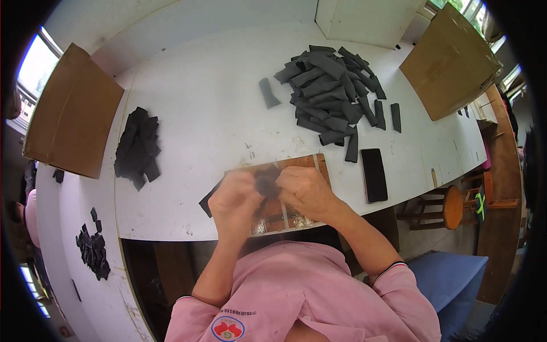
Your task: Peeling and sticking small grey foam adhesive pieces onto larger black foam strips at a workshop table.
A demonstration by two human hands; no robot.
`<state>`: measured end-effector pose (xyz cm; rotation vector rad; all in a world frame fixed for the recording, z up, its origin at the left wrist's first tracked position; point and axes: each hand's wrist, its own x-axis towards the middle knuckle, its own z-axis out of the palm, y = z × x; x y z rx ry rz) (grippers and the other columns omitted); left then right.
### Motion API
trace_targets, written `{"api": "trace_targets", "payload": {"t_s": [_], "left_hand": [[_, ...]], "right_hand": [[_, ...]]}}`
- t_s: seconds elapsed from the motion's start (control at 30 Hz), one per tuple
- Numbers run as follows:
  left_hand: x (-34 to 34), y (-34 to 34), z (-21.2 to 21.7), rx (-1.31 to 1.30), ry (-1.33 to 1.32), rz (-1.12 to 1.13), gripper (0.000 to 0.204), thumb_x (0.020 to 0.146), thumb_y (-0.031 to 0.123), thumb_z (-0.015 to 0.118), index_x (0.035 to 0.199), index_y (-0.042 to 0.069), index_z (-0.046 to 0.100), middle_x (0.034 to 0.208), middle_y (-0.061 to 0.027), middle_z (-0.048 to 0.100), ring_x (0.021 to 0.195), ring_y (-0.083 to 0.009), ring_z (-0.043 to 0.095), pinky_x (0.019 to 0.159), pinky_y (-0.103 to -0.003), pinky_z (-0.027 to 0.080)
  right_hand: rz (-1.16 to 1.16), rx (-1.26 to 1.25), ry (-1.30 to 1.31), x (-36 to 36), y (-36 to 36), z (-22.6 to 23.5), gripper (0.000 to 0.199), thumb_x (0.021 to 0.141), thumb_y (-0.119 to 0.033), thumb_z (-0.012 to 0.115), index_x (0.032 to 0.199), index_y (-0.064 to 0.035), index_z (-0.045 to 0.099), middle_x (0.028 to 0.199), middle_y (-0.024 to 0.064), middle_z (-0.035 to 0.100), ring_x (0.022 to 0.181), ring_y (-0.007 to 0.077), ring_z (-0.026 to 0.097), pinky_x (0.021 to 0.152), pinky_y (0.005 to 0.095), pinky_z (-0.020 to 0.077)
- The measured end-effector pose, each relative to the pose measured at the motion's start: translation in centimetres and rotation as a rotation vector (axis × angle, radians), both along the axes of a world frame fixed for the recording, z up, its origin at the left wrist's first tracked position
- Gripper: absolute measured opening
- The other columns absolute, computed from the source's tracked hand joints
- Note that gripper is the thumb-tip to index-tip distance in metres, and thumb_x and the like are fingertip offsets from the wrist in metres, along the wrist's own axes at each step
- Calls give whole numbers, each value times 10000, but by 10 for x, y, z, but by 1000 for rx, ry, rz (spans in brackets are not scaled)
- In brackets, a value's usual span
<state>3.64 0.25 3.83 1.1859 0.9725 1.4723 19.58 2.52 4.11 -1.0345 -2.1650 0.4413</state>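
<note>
My left hand (pixel 232 194) and my right hand (pixel 306 191) are close together over the near edge of the white table. Both are closed on a dark grey tube-like sleeve (pixel 266 185) that is partly hidden by the fingers and slightly blurred. Beneath them lies a flat brown board (pixel 320 165) with strips of clear tape. A flat dark piece (pixel 208 200) pokes out at the board's left edge, beside my left hand.
A large heap of grey sleeves (pixel 327 88) lies at the back right, with a single sleeve (pixel 268 93) left of it. Flat dark pieces (pixel 137 148) are piled on the left. A phone (pixel 374 175) rests at right. Cardboard boxes (pixel 74 114) (pixel 450 65) flank the table.
</note>
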Motion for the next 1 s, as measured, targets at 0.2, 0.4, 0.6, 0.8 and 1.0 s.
{"api": "trace_targets", "payload": {"t_s": [0.2,0.4,0.6,0.8,1.0], "left_hand": [[4,-5,3,85,367,65,118,645,-59,630,657,11,536,729,-81,556,583,-154,514,524,-240,405],[-10,-5,-9,-143,-133,-25,86,687,-53,615,668,-5,546,761,-66,568,590,-106,500,523,-231,405],[6,-19,-17,-37,57,72,35,747,-33,550,712,-29,552,830,-65,562,668,-84,513,524,-216,409],[2,-5,-2,-33,102,-42,84,769,19,581,840,-20,561,895,-76,555,666,-85,508,557,-207,424],[-2,-5,4,58,-218,-9,79,766,21,616,735,-10,550,829,-105,559,598,-106,516,525,-211,433]], "right_hand": [[157,-78,141,3,8,-16,186,731,-199,603,688,-28,542,633,72,523,630,247,531,542,342,414],[86,0,-30,1,3,5,125,711,-156,612,680,-49,554,630,57,527,645,224,540,540,319,427],[105,90,-20,0,-2,-7,111,650,-130,635,676,-59,553,626,45,520,638,206,537,540,315,435],[50,-38,-20,2,-6,-3,129,720,-153,596,685,-40,544,648,60,525,643,233,534,547,343,429],[76,-11,42,1,-2,19,135,704,-133,615,673,-35,528,628,67,509,637,245,529,551,352,422]]}}
